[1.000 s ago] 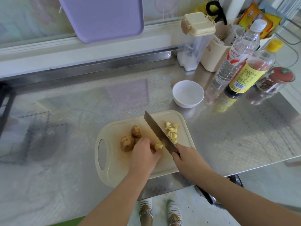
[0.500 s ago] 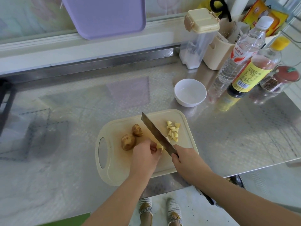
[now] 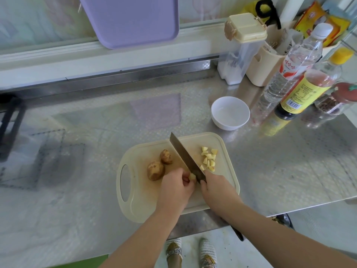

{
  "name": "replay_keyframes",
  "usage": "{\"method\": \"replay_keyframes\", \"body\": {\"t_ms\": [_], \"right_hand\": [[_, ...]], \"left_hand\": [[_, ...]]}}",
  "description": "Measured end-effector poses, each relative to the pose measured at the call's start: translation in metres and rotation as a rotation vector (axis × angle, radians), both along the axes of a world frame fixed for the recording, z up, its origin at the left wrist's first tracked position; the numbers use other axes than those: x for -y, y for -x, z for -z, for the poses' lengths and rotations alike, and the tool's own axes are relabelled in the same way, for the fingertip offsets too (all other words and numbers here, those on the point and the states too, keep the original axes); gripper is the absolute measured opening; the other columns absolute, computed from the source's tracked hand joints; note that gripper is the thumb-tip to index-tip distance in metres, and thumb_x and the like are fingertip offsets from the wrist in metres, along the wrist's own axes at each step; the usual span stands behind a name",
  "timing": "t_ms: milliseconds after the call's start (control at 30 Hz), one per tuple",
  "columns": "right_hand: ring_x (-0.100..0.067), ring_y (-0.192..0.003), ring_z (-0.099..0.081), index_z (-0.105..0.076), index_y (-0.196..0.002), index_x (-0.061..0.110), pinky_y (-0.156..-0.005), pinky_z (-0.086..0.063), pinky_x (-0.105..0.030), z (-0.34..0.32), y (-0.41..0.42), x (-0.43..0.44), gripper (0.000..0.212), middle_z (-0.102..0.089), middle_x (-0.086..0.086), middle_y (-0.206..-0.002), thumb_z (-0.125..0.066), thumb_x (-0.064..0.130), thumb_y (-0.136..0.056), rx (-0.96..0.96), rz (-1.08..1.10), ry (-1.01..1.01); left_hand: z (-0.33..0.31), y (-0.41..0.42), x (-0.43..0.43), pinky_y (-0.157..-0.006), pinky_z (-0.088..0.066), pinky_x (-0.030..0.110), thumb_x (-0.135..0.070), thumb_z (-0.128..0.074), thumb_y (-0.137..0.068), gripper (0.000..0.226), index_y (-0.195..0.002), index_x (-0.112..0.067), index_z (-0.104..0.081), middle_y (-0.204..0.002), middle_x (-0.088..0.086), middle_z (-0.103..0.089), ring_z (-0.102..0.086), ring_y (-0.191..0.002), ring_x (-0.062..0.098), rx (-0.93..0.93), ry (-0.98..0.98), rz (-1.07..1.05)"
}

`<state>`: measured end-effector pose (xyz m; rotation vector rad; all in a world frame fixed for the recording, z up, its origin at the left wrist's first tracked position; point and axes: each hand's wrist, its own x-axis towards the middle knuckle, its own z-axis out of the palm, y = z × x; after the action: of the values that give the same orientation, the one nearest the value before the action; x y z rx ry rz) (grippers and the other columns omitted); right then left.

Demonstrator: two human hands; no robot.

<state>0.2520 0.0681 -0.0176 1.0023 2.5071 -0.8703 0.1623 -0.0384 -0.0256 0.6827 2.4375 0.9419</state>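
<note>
The left hand [image 3: 176, 187] curled its fingers over a small pale-yellow piece [image 3: 191, 176] and pinched it down on the near middle of the board [image 3: 135, 206]. The right hand [image 3: 216, 187] was wrapped round the handle of the knife [image 3: 184, 157]. Its flat, dark steel blade slanted far-left across the board, right against the piece.

The board was cream plastic, a scuffed rounded rectangle with an oval slot at its left end. Two brown, knobbly, rough-skinned lumps [image 3: 155, 170] lay left of the blade, and a loose heap of yellow cubes [image 3: 208, 158] lay to its right.

The board sat by the near edge of a shiny steel counter [image 3: 289, 161] with a fine embossed grain. A round white bowl [image 3: 229, 113] stood beyond it to the right. Clear plastic bottles [image 3: 286, 74] stood further right, and a smooth lilac tray [image 3: 129, 20] leaned against the far wall.
</note>
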Motion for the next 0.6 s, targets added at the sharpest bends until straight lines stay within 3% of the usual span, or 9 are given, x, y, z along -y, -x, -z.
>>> {"method": "replay_keyframes", "body": {"t_ms": [133,233,333,400,467,533,600], "right_hand": [[-0.022,-0.074,-0.061,-0.051,-0.101,0.021,-0.07,-0.057,-0.045,-0.006,-0.008,-0.011,0.016,-0.059,0.0,-0.081,-0.038,0.031,-0.103,-0.055,0.05,-0.011],[-0.024,-0.065,-0.06,-0.05,-0.104,0.023,-0.056,-0.05,-0.037,-0.012,-0.015,-0.024,0.014,-0.059,0.0,-0.074,-0.041,0.034,-0.101,-0.106,0.01,-0.086],[-0.022,-0.067,-0.062,-0.043,-0.116,0.032,-0.056,-0.051,-0.034,-0.019,-0.018,-0.033,0.017,-0.064,0.003,-0.079,-0.044,0.037,-0.1,-0.118,-0.054,-0.183],[-0.02,-0.067,-0.063,-0.038,-0.117,0.034,-0.059,-0.056,-0.036,-0.023,-0.02,-0.037,0.019,-0.066,0.006,-0.081,-0.045,0.038,-0.1,-0.115,-0.092,-0.241],[-0.017,-0.063,-0.063,-0.035,-0.115,0.034,-0.057,-0.057,-0.036,-0.025,-0.023,-0.041,0.02,-0.066,0.007,-0.079,-0.047,0.038,-0.099,-0.113,-0.121,-0.287],[-0.014,-0.056,-0.058,-0.034,-0.113,0.033,-0.051,-0.053,-0.032,-0.025,-0.024,-0.043,0.02,-0.06,0.008,-0.071,-0.049,0.036,-0.099,-0.12,-0.142,-0.317],[-0.015,-0.053,-0.054,-0.034,-0.111,0.03,-0.047,-0.047,-0.029,-0.026,-0.024,-0.044,0.021,-0.05,0.009,-0.063,-0.05,0.033,-0.097,-0.123,-0.164,-0.347]], "left_hand": [[0.001,0.004,0.002,-0.068,-0.052,0.026,-0.029,-0.069,-0.088,0.01,-0.09,-0.02,-0.069,-0.079,-0.009,-0.067,-0.061,-0.071,0.004,-0.033,-0.026,0.054],[-0.001,0.012,0.001,-0.071,-0.048,0.017,-0.021,-0.067,-0.089,0.014,-0.102,-0.02,-0.071,-0.093,-0.009,-0.065,-0.059,-0.077,0.003,-0.074,-0.012,0.142],[-0.013,0.016,0.003,-0.077,-0.052,0.026,-0.015,-0.065,-0.089,0.019,-0.106,-0.022,-0.07,-0.099,-0.009,-0.061,-0.061,-0.083,0.006,-0.127,0.011,0.195],[-0.027,0.019,0.004,-0.069,-0.053,0.032,-0.005,-0.061,-0.087,0.022,-0.102,-0.019,-0.07,-0.095,-0.007,-0.063,-0.059,-0.073,0.007,-0.274,-0.152,0.11],[-0.045,0.023,0.0,-0.067,-0.049,0.029,-0.004,-0.054,-0.084,0.025,-0.097,-0.018,-0.07,-0.093,-0.007,-0.063,-0.057,-0.076,0.012,-0.482,-0.307,0.088],[-0.063,0.028,-0.013,-0.084,-0.044,0.03,-0.013,-0.05,-0.084,0.027,-0.098,-0.023,-0.071,-0.098,-0.011,-0.065,-0.056,-0.093,0.014,-0.625,-0.259,0.248],[-0.073,0.032,-0.03,-0.1,-0.035,0.034,-0.023,-0.048,-0.085,0.03,-0.101,-0.032,-0.072,-0.103,-0.017,-0.065,-0.054,-0.103,0.013,-0.63,-0.065,0.476]]}}
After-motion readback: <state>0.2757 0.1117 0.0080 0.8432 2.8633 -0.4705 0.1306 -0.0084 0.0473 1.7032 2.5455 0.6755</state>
